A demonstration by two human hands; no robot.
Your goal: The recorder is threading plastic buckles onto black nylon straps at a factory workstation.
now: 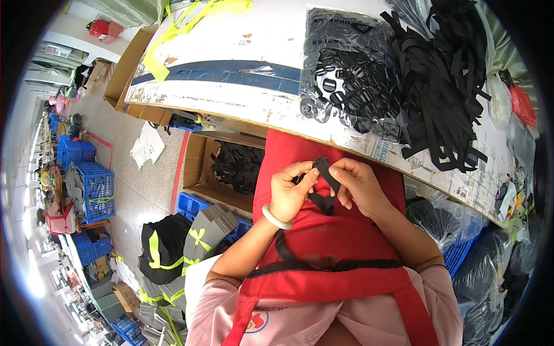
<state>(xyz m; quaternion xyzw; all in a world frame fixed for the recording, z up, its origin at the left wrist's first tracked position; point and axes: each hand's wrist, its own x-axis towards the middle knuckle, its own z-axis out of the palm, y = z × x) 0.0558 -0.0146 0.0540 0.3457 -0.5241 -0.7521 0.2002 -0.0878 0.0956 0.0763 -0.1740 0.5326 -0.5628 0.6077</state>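
Pinching a black webbing strap [324, 176] between my left hand [290, 191] and right hand [360, 183], I work over the red apron [323, 242], just below the worktable [242, 86].

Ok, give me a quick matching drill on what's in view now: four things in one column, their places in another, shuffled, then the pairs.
Things:
1. black strap
2. bag of black buckles
3. cardboard box
4. blue crate

Places:
A. on the floor, far left
B. pinched between left hand and right hand
C. on the white table
D. under the table edge, beside the red apron

Pairs: 1-B, 2-C, 3-D, 4-A
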